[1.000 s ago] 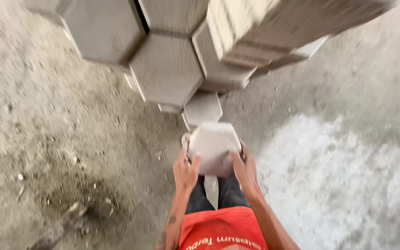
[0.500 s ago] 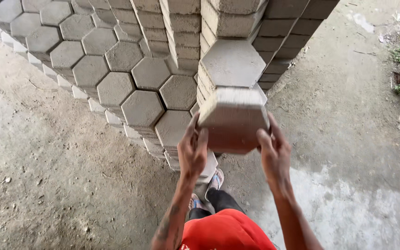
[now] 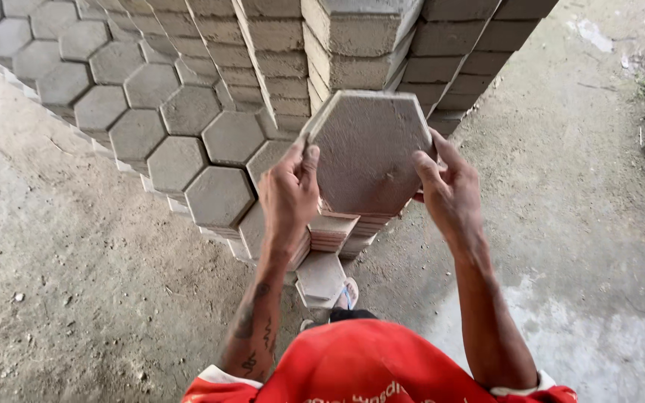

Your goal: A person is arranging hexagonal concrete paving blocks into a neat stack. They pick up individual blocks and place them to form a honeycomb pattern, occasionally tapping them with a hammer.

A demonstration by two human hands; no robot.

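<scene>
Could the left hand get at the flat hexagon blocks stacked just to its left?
Probably yes. Nothing stands between the left hand and the stacked hexagon blocks, but both it and the right hand are gripping the hexagonal paver, so it isn't free.

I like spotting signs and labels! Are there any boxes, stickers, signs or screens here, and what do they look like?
No boxes, stickers, signs or screens.
Shirt: red, bottom edge, small pale lettering, the only writing.
Paving block: plain grey hexagon, unmarked, held by left hand and right hand.
</scene>
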